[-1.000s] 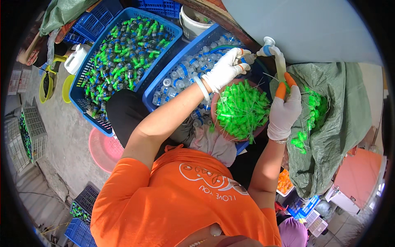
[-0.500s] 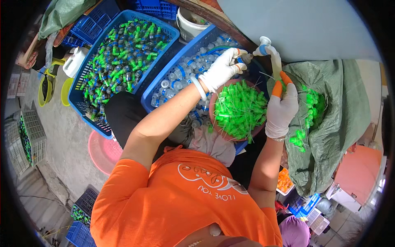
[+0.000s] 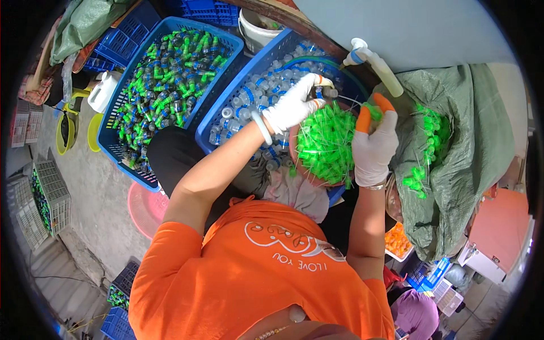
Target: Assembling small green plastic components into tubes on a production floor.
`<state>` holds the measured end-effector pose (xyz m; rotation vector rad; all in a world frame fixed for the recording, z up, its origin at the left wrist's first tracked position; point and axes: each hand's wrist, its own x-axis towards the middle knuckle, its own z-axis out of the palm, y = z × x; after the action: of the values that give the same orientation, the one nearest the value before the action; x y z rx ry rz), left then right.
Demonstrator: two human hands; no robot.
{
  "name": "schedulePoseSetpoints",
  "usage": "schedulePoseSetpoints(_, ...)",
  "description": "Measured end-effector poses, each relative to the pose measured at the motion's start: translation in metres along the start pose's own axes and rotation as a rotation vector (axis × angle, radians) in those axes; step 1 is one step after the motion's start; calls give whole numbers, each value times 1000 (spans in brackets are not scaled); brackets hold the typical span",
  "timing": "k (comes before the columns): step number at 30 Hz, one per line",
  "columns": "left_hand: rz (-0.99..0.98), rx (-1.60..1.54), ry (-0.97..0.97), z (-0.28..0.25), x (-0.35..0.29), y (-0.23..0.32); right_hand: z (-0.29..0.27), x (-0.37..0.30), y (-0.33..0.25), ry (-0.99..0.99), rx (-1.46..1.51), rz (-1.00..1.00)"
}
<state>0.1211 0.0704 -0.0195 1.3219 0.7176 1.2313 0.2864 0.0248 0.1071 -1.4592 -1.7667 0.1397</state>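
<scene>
In a white glove, my left hand (image 3: 296, 105) pinches a small bottle (image 3: 330, 92) with dark contents. My right hand (image 3: 374, 144), gloved with orange fingertip covers, grips a green nozzle cap (image 3: 374, 111) whose thin white tube reaches toward the bottle. Between the hands, a heap of green nozzle caps (image 3: 326, 141) with thin tubes fills a pink bowl (image 3: 294, 146). A white filling nozzle (image 3: 371, 61) stands above the bottle, apart from both hands. Small clear bottles (image 3: 258, 93) lie in the blue basket (image 3: 211, 118) beneath my left arm.
Another blue basket (image 3: 107, 136) at left holds many green-capped dark bottles (image 3: 170, 79). A green woven sack (image 3: 476, 136) with more green caps (image 3: 432, 133) lies at right. A grey drum (image 3: 430, 34) stands beyond. A pink basin (image 3: 146, 209) sits on the floor.
My left hand has drawn the bottle down, away from the filling nozzle. My right hand has come left and lower; a green cap now shows in its fingers. The nozzle has shifted.
</scene>
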Motion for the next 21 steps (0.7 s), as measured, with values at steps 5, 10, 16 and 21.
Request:
schedulePoseSetpoints(5,-85,-234,-68,22,-31,37,17,-20,19,-153,-74,-154)
schedulePoseSetpoints(10,-226,54,-41,40,-43,45,24,-34,27,-300,98,0)
schedulePoseSetpoints(16,251,563,-3,52,-53,29,12,-38,50,-584,1049,919)
schedulePoseSetpoints(21,248,436,-80,38,-66,25,9,-59,37,-576,717,652)
